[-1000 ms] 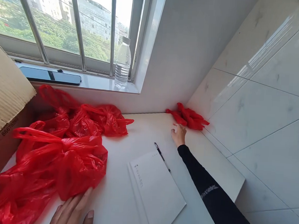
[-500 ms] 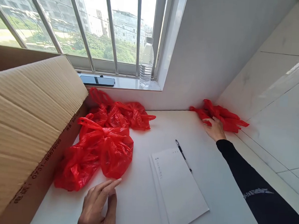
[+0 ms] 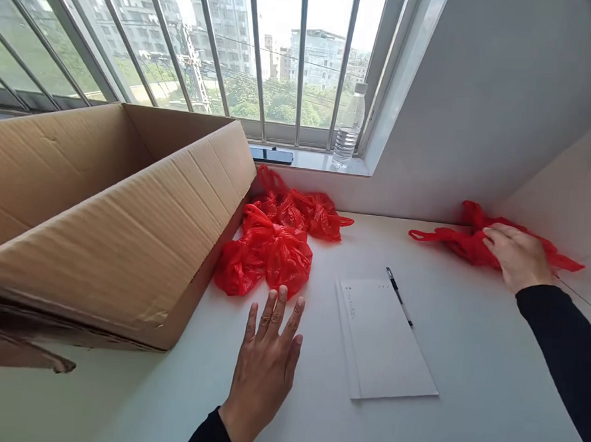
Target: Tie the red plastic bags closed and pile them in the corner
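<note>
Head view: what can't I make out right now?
In the head view:
Right hand: whether it grips the crumpled red plastic, hidden by the hand.
Tied red plastic bags: contents, hidden by wrinkled plastic.
Open brown cardboard box: floor, hidden behind its right wall.
White paper booklet: writing, too small.

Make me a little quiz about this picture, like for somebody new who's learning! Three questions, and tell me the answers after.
1. True or false: the clear bottle stands on the windowsill.
2. What lies beside the white booklet? A: a spoon. B: a pen. C: a cup.
3. Which hand is on the crumpled red plastic near the corner?

Key: 1. True. 2. B. 3. The right hand.
</note>
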The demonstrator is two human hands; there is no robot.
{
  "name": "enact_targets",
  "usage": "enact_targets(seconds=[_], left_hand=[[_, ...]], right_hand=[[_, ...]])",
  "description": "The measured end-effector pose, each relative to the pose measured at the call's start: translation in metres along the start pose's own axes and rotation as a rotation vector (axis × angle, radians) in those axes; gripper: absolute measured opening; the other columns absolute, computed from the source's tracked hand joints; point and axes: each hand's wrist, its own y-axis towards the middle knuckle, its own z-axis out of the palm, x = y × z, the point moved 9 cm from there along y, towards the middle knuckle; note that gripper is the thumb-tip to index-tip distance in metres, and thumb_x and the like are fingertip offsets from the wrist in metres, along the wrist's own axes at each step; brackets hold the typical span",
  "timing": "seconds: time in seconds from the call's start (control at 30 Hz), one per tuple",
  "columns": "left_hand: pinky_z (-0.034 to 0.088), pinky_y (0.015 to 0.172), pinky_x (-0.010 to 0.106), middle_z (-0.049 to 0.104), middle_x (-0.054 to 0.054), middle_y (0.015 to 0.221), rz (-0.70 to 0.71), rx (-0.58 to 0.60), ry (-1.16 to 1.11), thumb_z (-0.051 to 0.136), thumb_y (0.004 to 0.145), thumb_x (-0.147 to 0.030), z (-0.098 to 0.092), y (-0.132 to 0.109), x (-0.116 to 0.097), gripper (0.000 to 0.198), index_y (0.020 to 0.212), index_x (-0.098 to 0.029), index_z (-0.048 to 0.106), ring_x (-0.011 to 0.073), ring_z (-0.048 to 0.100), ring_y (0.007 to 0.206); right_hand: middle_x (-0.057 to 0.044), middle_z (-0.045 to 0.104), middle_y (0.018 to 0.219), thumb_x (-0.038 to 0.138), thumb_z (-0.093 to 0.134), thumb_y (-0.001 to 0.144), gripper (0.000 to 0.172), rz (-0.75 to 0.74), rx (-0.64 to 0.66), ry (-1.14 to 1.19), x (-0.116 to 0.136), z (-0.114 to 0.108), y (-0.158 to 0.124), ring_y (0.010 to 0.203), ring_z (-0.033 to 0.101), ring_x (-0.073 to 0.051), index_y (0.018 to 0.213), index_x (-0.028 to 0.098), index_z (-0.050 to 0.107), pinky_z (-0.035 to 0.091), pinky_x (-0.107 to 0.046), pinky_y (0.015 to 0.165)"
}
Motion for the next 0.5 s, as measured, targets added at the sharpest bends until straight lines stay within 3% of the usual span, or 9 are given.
enact_targets(seconds=[0.07,0.17,0.27,0.37,0.5], left_hand=[[0.024,0.123,0.058,0.022,0.012,0.168,-0.015,-0.005,0.019,0.047,0.101,-0.023,-0.004,-0.004,0.001,0.065,0.161,-0.022,0.020,0.0307,0.014,0.156],[0.024,0.123,0.057,0.020,0.013,0.168,-0.035,-0.015,0.028,0.047,0.101,-0.021,-0.010,-0.008,0.002,0.065,0.160,-0.023,0.021,0.0306,0.015,0.155],[0.023,0.123,0.057,0.019,0.015,0.168,-0.044,-0.032,0.000,0.048,0.100,-0.019,-0.016,-0.013,0.002,0.066,0.160,-0.022,0.022,0.0315,0.016,0.155],[0.022,0.124,0.058,0.021,0.016,0.167,-0.047,-0.045,-0.067,0.048,0.099,-0.015,-0.022,-0.020,0.002,0.065,0.159,-0.021,0.025,0.0315,0.017,0.155],[0.025,0.123,0.057,0.034,0.013,0.163,-0.073,-0.052,-0.268,0.046,0.100,-0.017,-0.030,-0.028,0.008,0.059,0.157,-0.023,0.030,0.0280,0.027,0.152]], right_hand=[[-0.028,0.066,0.126,0.030,0.057,0.097,0.041,0.010,0.059,0.202,0.029,-0.011,-0.023,0.116,0.068,-0.026,0.130,0.007,0.062,0.056,-0.034,0.095],[-0.017,0.068,0.129,0.033,0.069,0.088,0.037,0.064,0.207,0.546,0.084,-0.021,-0.071,0.122,0.064,-0.026,0.121,0.017,0.070,0.053,-0.033,0.106],[-0.013,0.066,0.134,0.034,0.070,0.089,0.030,0.096,0.346,0.696,0.137,-0.022,-0.126,0.129,0.059,-0.027,0.116,0.020,0.074,0.048,-0.031,0.112],[-0.010,0.063,0.140,0.036,0.067,0.092,0.035,0.134,0.571,0.744,0.172,-0.004,-0.183,0.132,0.057,-0.028,0.124,0.022,0.071,0.047,-0.034,0.115],[-0.005,0.055,0.150,0.037,0.063,0.096,0.043,0.212,0.894,0.777,0.194,0.029,-0.252,0.139,0.049,-0.027,0.137,0.029,0.061,0.040,-0.040,0.120]])
